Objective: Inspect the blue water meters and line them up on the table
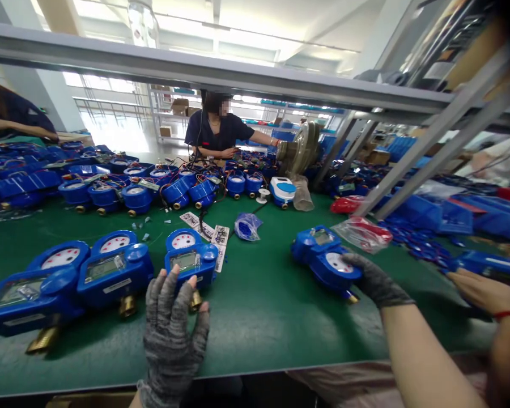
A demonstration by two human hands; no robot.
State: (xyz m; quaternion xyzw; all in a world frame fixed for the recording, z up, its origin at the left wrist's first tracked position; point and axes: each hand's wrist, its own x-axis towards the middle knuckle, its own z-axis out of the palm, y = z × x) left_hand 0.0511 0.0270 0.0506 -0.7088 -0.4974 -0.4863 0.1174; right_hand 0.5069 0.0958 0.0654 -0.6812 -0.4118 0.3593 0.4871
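My left hand [174, 334], in a grey fingerless glove, is held up with its fingers spread. Its fingertips overlap the lower front of a blue water meter [191, 263] with a round dial, a display and a brass fitting; I cannot tell whether they touch it. Farther left, two similar blue meters [114, 272] stand side by side. On the right my gloved right hand [376, 283] is closed around the dial end of another blue water meter [323, 258]. This one is turned, its display pointing away from me. Some of the right fingers are hidden behind the meter.
Several blue meters with loose wires [136, 195] line the back of the green table [250, 328]. Printed labels [219, 249] and a plastic bag of blue parts [247, 226] lie mid-table. At right, a co-worker's hand [487, 289] touches a blue object. Slanted metal posts [433, 136] rise behind.
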